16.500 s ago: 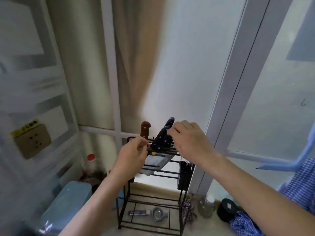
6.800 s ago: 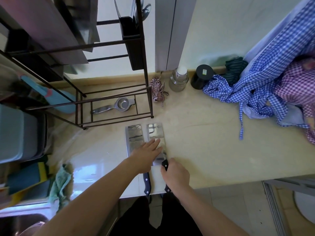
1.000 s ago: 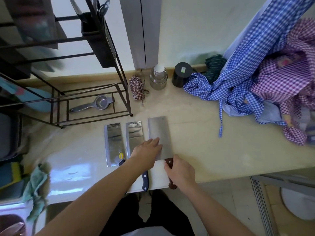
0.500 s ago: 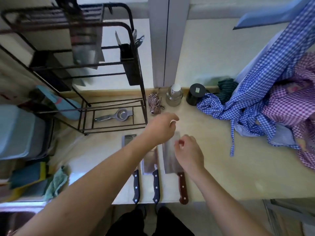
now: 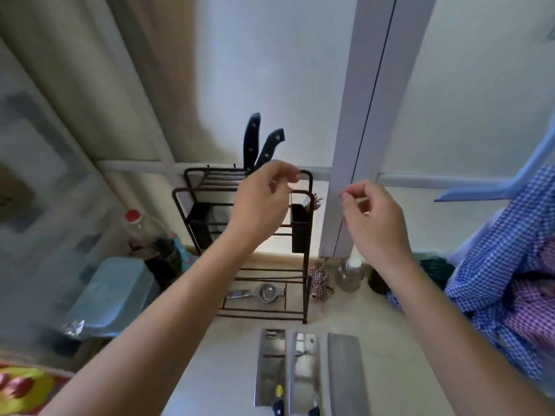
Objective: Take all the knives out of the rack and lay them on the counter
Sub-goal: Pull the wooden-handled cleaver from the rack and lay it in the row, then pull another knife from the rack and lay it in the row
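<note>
Pale counter [image 5: 390,340] carries three cleavers [image 5: 303,364] at its near edge while two knives [image 5: 258,142] stand atop the rack [image 5: 306,235], and with our left hand [image 5: 261,202] and right hand [image 5: 372,217] loosely curled, empty, a careless tug could tip it.

A home kitchen: a black wire rack [image 5: 306,235] at twelve o'clock on a pale stone counter [image 5: 387,340], cleavers [image 5: 309,364] at six, a sauce bottle [image 5: 144,232] at ten, checked laundry [image 5: 510,265] at three.
</note>
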